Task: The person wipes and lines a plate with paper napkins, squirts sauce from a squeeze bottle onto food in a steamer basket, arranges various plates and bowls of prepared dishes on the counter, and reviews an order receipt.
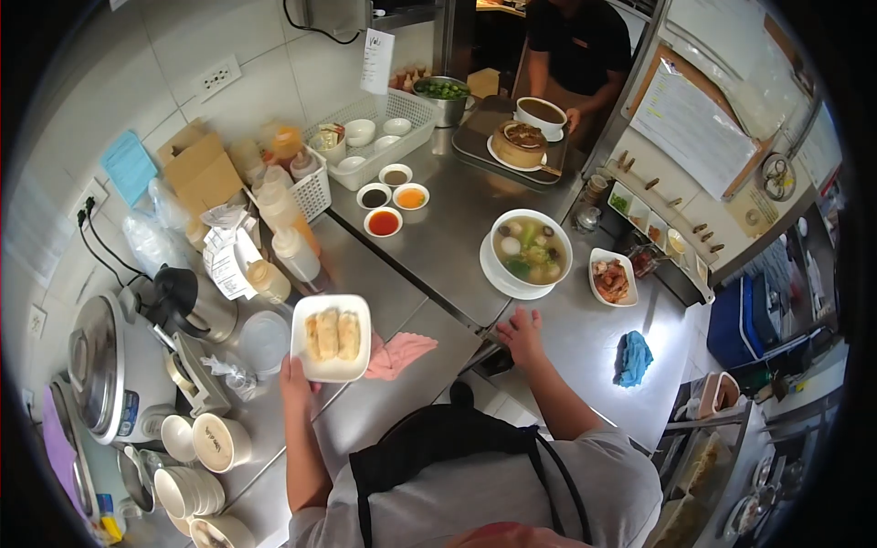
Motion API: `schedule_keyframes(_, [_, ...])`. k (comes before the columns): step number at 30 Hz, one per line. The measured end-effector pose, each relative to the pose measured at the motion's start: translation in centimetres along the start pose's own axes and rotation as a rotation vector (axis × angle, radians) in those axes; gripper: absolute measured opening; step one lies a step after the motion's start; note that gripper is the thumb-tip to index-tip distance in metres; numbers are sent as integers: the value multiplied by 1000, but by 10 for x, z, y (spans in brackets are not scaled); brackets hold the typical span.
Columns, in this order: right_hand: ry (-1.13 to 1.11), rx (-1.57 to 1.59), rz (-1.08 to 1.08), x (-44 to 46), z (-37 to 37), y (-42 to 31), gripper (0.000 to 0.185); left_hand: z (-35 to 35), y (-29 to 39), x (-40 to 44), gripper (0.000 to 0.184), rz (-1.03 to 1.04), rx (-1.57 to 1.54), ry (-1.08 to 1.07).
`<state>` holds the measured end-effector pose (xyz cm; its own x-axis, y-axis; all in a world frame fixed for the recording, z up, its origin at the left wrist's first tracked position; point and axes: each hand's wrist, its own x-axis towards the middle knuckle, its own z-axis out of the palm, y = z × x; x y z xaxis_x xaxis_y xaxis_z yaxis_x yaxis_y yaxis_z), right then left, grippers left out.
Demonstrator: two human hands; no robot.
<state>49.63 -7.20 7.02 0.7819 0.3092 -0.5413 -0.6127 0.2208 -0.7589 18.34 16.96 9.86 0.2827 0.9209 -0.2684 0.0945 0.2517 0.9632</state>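
My left hand (295, 382) grips the lower left edge of a white square dish (332, 373), which carries fried rolls (332, 335) and is held over the steel counter. My right hand (521, 336) has its fingers apart and holds nothing. Just beyond it stands a large white bowl of soup (527, 253) on a saucer, with round pieces and green vegetables in the broth. A small white dish of reddish food (613, 278) sits to the right of the bowl. Under the left dish's right side lies a pink cloth (400, 354).
Across the counter a person (579, 55) touches a bowl of brown soup (541, 112) on a dark tray (475, 137). Several sauce dishes (383, 221) stand mid-counter. Squeeze bottles (297, 254), an electric kettle (194, 301) and stacked bowls (189, 490) crowd the left. A blue cloth (633, 358) lies right.
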Motion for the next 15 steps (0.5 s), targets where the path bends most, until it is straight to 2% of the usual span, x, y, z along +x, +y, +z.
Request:
schedule_keyframes(4, [-10, 133, 47, 23, -10, -19, 80, 62, 3, 38, 27, 74, 49, -198])
schedule_keyframes(7, [-145, 155, 91, 49, -21, -17, 77, 113, -24, 80, 28, 180, 57, -205])
schedule_keyframes(9, [-226, 123, 123, 59, -24, -22, 73, 145, -1, 79, 28, 57, 48, -336])
schedule_keyframes(10, [-228, 162, 149, 66, -27, -25, 65, 161, 8, 80, 28, -5, 44, -402])
schedule_keyframes(12, [-226, 238, 202, 80, -34, -27, 48, 192, 12, 88, 26, -19, 39, -376])
schedule_keyframes(15, [-244, 240, 197, 74, -30, -31, 44, 221, 4, 109, 27, -13, 84, -380])
